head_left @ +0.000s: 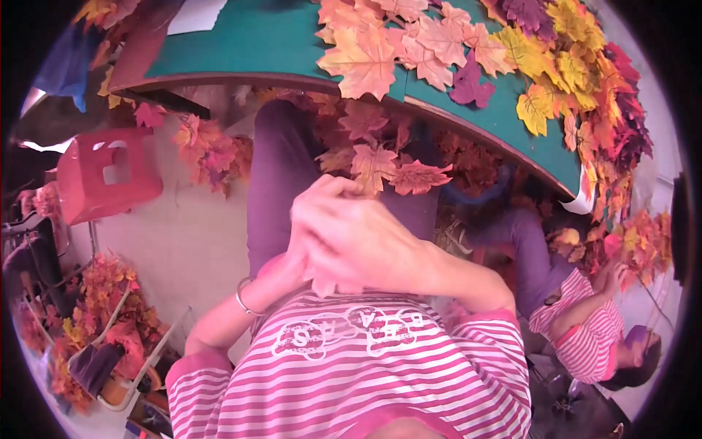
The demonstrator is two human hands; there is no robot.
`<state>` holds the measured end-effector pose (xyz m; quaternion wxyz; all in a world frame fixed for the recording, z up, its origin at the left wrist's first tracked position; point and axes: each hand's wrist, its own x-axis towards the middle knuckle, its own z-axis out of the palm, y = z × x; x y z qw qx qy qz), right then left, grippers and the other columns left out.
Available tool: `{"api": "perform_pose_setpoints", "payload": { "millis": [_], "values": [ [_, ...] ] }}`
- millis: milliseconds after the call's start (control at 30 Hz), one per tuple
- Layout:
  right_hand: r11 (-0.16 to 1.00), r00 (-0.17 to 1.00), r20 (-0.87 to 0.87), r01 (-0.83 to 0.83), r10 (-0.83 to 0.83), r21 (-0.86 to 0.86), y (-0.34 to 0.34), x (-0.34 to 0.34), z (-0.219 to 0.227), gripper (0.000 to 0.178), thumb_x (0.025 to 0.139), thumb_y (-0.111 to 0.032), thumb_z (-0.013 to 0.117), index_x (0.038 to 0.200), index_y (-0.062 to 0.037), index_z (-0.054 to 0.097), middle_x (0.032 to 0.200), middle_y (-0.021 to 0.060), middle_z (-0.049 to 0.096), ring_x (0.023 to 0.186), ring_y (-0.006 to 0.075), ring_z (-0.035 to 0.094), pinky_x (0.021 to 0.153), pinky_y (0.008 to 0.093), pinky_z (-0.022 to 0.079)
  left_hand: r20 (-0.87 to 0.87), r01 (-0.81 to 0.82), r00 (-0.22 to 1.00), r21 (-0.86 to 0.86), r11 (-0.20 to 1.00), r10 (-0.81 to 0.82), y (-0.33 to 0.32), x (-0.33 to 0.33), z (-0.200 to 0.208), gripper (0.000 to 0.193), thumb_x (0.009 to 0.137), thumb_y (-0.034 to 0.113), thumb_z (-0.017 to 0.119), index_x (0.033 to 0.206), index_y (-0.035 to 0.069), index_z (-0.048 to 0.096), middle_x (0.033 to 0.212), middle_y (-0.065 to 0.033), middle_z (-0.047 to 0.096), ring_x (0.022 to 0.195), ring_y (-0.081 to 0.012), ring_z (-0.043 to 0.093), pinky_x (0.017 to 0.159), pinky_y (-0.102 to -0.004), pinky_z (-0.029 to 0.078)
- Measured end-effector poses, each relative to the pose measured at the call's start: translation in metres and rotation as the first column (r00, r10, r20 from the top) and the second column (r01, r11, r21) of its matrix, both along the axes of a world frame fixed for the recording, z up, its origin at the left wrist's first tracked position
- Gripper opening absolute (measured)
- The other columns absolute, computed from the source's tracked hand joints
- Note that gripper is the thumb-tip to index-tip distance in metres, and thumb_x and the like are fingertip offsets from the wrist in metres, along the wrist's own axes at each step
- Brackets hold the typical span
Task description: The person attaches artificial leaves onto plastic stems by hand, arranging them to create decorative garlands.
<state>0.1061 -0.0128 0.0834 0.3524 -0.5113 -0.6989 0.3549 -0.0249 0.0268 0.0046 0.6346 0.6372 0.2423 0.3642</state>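
My two hands are pressed together above my lap, slightly blurred. My right hand (365, 238) lies on top with its fingers curled closed. Partly hidden behind it, my left hand (296, 256) is closed too, a bangle (246, 298) on its wrist. A garland of artificial maple leaves (373, 167) in orange and red comes down from under the table to my fingers. A pale pink tip, apparently a leaf, shows below the hands. The exact part of the garland between my fingers is hidden.
Ahead stands a green-topped table (241, 40) with peach, yellow and purple maple leaves (439, 44) heaped towards its right. A red plastic stool (110, 175) is at the left, near a leaf-covered chair (121, 373). At the right, another person (578, 322) in a striped shirt handles leaves.
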Motion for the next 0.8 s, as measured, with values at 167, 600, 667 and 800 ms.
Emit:
{"api": "perform_pose_setpoints", "payload": {
  "millis": [167, 600, 667, 800],
  "values": [
    [0.913, 0.925, 0.139, 0.375, -0.355, -0.161, -0.028, 0.027, -0.032, 0.011, 0.090, -0.007, 0.062, 0.099, -0.0042, 0.056, 0.092, 0.0172, 0.063, 0.079, 0.0410, 0.064, 0.065, 0.0474, 0.051, -0.376, -0.107, 0.925, -0.398, 0.911, -0.055, -0.007, -0.001, 0.002, 0.018, 0.091, 0.002, 0.070, 0.107, -0.005, 0.070, 0.094, -0.0106, 0.070, 0.081, -0.0133, 0.068, 0.076, -0.0249, 0.054],
    [0.840, 0.849, -0.093, 0.488, -0.520, -0.237, -0.065, 0.024, -0.043, 0.013, 0.081, 0.006, 0.073, 0.086, 0.0013, 0.062, 0.098, 0.0081, 0.068, 0.088, 0.0137, 0.066, 0.079, 0.0271, 0.052, -0.011, 0.068, 0.990, -0.831, 0.553, -0.137, -0.006, 0.000, -0.002, 0.013, 0.103, 0.014, 0.062, 0.107, 0.002, 0.065, 0.095, -0.0005, 0.066, 0.085, -0.0072, 0.062, 0.079, -0.0218, 0.052],
    [0.792, 0.786, -0.178, 0.525, -0.592, -0.312, -0.068, 0.023, -0.048, 0.013, 0.082, 0.006, 0.072, 0.086, 0.0022, 0.060, 0.097, 0.0098, 0.069, 0.085, 0.0144, 0.068, 0.076, 0.0275, 0.054, -0.011, 0.060, 0.991, -0.852, 0.520, -0.133, -0.003, 0.001, 0.000, 0.012, 0.103, 0.013, 0.062, 0.108, 0.002, 0.064, 0.095, -0.0010, 0.066, 0.085, -0.0079, 0.063, 0.079, -0.0220, 0.052],
    [0.698, 0.677, -0.243, 0.553, -0.695, -0.455, -0.072, 0.020, -0.053, 0.013, 0.085, 0.005, 0.071, 0.088, 0.0029, 0.059, 0.094, 0.0100, 0.072, 0.084, 0.0118, 0.070, 0.073, 0.0255, 0.057, 0.036, 0.094, 0.990, -0.892, 0.442, -0.137, -0.005, 0.000, 0.008, 0.011, 0.102, 0.011, 0.062, 0.109, 0.002, 0.064, 0.096, -0.0025, 0.067, 0.086, -0.0092, 0.064, 0.081, -0.0219, 0.052]
  ]
}}
